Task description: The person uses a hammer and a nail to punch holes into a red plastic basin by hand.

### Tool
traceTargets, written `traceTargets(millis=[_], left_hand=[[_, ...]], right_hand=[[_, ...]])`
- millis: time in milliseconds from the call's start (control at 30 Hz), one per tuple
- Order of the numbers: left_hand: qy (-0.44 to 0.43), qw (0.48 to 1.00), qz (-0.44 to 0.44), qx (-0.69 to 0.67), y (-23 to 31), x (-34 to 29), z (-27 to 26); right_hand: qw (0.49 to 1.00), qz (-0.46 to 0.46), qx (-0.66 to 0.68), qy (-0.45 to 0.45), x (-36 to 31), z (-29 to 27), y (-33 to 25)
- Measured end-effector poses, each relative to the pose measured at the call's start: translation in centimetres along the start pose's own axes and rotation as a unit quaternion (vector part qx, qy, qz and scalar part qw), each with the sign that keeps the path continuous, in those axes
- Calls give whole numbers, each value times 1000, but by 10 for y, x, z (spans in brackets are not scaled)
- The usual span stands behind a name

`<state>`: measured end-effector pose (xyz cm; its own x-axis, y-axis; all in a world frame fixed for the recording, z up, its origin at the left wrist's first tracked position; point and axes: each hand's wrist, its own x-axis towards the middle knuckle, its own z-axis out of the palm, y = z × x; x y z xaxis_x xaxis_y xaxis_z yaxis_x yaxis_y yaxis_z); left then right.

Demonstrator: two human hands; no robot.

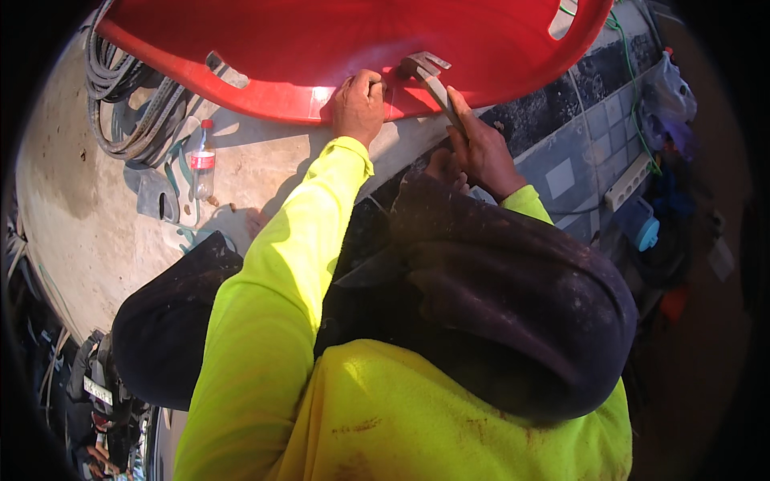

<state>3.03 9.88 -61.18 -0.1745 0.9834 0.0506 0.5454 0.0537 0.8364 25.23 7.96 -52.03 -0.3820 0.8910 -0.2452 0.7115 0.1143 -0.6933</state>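
Metal hammer point(433, 78) in right hand point(481, 144), head beside left hand point(358, 104).

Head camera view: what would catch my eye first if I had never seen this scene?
A big red plastic tub fills the top of the picture. Against its rim the left hand presses, while the right hand grips a hammer whose head meets the tub. Bright yellow sleeves run up from below, and a plastic bottle stands on the concrete at the left.
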Motion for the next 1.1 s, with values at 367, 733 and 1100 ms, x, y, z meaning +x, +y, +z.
traceTargets(millis=[367,733,1100], left_hand=[[-105,945,286,115,0,12,-20],[-27,981,-129,-143,-6,4,11],[-37,991,-79,-101,5,4,10]], right_hand=[[1000,-2,4,-2,4,3,8],[990,89,107,-29,6,-5,1],[976,157,152,-24,2,-2,-6]])
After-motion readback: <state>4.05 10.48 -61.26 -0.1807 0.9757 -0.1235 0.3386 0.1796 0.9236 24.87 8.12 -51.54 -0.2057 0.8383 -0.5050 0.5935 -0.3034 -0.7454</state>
